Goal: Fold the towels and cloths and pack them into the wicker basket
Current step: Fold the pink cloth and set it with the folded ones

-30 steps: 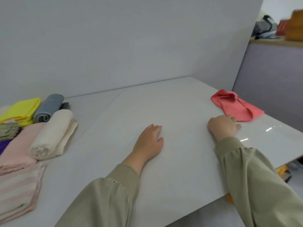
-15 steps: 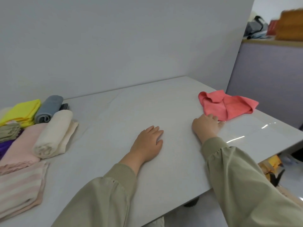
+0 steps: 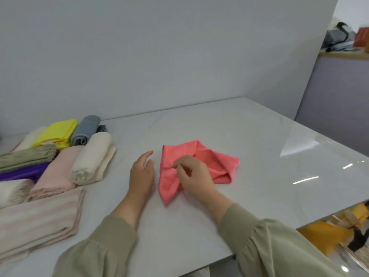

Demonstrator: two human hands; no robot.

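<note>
A crumpled coral-pink cloth [image 3: 211, 158] lies in the middle of the white table [image 3: 259, 140]. My right hand [image 3: 192, 173] sits on its near left part, fingers curled and pinching the fabric. My left hand [image 3: 141, 173] is just left of the cloth, fingers straight, edge-on to the table, not touching the cloth. At the left lie folded and rolled pieces: a cream roll [image 3: 93, 158], a grey roll [image 3: 85, 129], a yellow cloth [image 3: 58, 132], an olive cloth [image 3: 28, 157], a purple cloth [image 3: 22, 172], a pale pink towel [image 3: 58, 172] and a striped pink towel [image 3: 38, 218]. No wicker basket is in view.
A grey wall stands behind the table. The table's right edge runs diagonally past the cloth; below it lie yellow and black items [image 3: 339, 234]. A purple partition [image 3: 339, 108] with clutter on top stands at the far right.
My right hand has dragged the coral cloth from the table's right side toward the middle and now pinches it. My left hand has lifted from lying flat to edge-on beside the cloth.
</note>
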